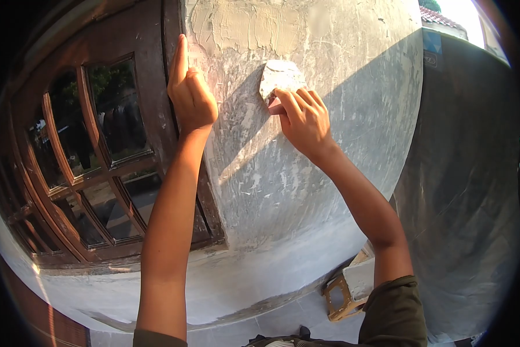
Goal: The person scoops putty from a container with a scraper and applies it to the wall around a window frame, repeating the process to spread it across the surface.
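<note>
My right hand (307, 118) is wrapped round the reddish handle of a putty knife (276, 106). Pale wet putty (282, 76) covers the knife's broad blade, which is held close to the wall; whether it touches cannot be made out. Up and to the left, my left hand (193, 98) is raised beside the dark wooden window frame (170, 75), at the border with the wall. Its index finger stretches upward and it holds nothing that I can see. Fresh beige putty (245, 26) lies in thick, ridged strokes above both hands.
The grey, patchy wall (271, 173) runs down to a tiled floor (277, 324). Glass panes (112, 107) fill the window at left. Low at right, a small stool (338, 298) stands near my right elbow. A large dark sheet (462, 173) rises along the right side.
</note>
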A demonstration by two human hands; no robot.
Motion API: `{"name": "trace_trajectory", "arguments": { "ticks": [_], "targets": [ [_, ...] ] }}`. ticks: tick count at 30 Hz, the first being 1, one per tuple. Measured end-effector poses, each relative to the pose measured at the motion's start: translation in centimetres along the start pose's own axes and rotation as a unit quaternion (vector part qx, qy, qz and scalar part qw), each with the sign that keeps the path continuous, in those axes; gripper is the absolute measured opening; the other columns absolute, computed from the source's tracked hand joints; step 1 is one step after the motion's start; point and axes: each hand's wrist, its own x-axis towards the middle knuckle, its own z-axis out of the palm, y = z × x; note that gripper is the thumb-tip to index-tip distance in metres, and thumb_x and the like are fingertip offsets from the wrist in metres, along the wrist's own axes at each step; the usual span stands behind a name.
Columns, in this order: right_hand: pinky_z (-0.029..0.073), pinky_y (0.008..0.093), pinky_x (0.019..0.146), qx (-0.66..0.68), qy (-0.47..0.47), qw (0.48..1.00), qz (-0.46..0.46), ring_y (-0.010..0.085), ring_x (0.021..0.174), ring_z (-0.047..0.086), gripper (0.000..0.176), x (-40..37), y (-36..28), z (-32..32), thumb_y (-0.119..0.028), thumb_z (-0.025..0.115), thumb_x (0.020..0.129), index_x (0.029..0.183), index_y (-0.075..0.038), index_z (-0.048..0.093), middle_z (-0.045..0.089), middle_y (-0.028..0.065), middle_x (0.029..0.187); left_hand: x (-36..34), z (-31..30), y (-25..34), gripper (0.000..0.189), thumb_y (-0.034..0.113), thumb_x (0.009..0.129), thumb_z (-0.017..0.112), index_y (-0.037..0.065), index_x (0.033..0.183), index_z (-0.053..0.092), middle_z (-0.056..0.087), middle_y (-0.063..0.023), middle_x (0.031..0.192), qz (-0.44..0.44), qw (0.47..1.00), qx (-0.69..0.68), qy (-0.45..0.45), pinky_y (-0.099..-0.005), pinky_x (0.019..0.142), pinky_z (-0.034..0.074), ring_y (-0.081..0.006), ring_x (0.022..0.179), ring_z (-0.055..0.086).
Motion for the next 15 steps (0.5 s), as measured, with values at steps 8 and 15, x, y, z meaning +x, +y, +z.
{"name": "trace_trajectory", "arguments": {
  "ticks": [8,15],
  "targets": [
    [0.052,0.0369,0.079,-0.022,0.059,0.998,-0.006,0.023,0.084,0.067,0.035,4.9,1.9,-1.3,0.003,0.065,0.08,0.112,-0.009,0.063,0.073,0.0016,0.086,-0.1,-0.4,0.5,0.054,0.011,0.094,0.033,-0.016,0.139,0.048,0.05,-0.0323,0.144,0.022,0.999,-0.027,-0.037,-0.0431,0.116,0.036,-0.0432,0.136,0.048],
    [0.05,0.0375,0.082,-0.043,0.007,0.999,0.016,0.0235,0.086,0.065,0.032,1.5,1.4,1.1,-0.001,0.068,0.078,0.109,-0.009,0.061,0.069,0.0036,0.086,0.2,-0.3,0.6,0.056,0.011,0.092,0.034,-0.015,0.139,0.048,0.051,-0.0325,0.144,0.002,0.999,-0.024,-0.032,-0.0438,0.116,0.036,-0.0441,0.136,0.048]
  ]
}}
